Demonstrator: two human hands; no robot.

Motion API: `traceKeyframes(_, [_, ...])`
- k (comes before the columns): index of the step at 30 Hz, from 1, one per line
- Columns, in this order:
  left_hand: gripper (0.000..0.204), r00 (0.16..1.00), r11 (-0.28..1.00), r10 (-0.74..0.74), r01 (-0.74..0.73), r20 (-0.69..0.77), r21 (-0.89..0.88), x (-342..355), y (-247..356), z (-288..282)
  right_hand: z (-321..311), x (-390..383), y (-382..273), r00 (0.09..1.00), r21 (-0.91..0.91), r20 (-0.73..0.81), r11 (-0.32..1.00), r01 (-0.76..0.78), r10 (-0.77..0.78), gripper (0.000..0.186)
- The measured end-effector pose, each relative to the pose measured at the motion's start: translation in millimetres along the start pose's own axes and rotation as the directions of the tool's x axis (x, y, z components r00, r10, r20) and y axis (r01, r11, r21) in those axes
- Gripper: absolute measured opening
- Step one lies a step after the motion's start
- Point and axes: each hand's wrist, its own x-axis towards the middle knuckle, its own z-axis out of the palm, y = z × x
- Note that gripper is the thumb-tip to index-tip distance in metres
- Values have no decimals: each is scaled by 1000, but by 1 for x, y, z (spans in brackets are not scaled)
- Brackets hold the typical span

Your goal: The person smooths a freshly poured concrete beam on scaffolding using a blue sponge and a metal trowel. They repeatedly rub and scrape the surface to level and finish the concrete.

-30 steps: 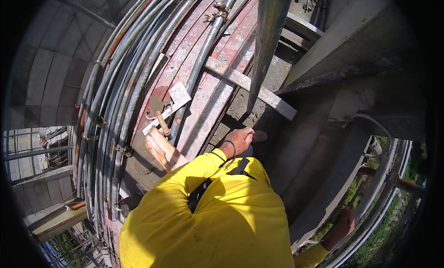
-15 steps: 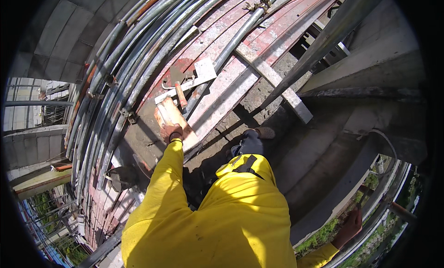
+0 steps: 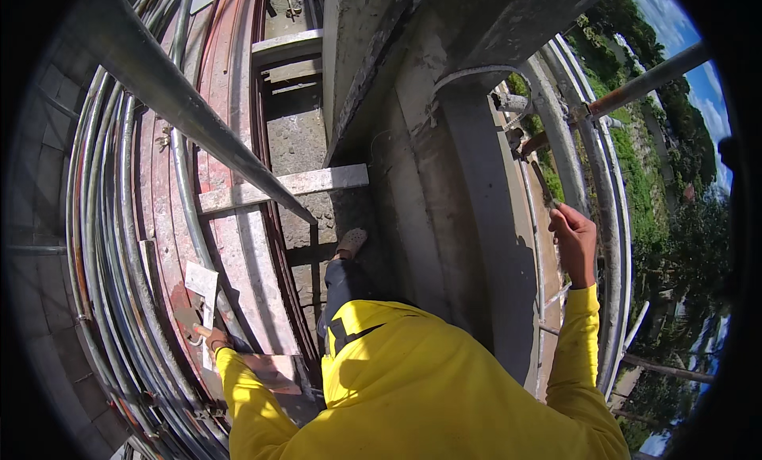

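Note:
My left hand point(image 3: 219, 340), at the lower left, has its fingers on the light wooden handle of a trowel point(image 3: 187, 317) with a mortar-smeared blade. Beside it lie a white L-shaped piece point(image 3: 201, 278) and a pale wooden block point(image 3: 266, 362), on pink, splattered planks point(image 3: 163, 210). At the right, my right hand point(image 3: 573, 236) is closed on a thin dark tool point(image 3: 543, 180), held beside pale pipes along a grey plastered ledge. My yellow sleeves and top fill the lower middle; one foot shows below a crossboard.
Bundled pipes point(image 3: 103, 230) run along the left. An upright pole point(image 3: 238, 162) cuts across the view near a white crossboard point(image 3: 341, 177). A concrete column and wall point(image 3: 413, 222) stand at centre right. Beyond the railing pipes point(image 3: 603, 190), trees and sky show far below and outward.
The view has swung, bringing railing, trees and sky in. My left hand has moved from the wooden block to the trowel handle. My right hand with the dark tool is higher in the picture.

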Motion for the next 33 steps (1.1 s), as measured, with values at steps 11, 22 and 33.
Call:
traceKeyframes(11, [18,778,790,609,-576,157,-212,-169,-114,-52,-45,-107,49,891,116,-416,982,-148,184,32])
traceKeyframes(22, [55,-596,-508,684,-803,421,-311,-604,200,-79,-39,-149,48,844,128,-510,985,-119,169,33])
traceKeyframes(33, [33,-601,-766,562,-637,568,85,-731,299,-23,-25,-240,40,662,364,-663,923,-124,350,30])
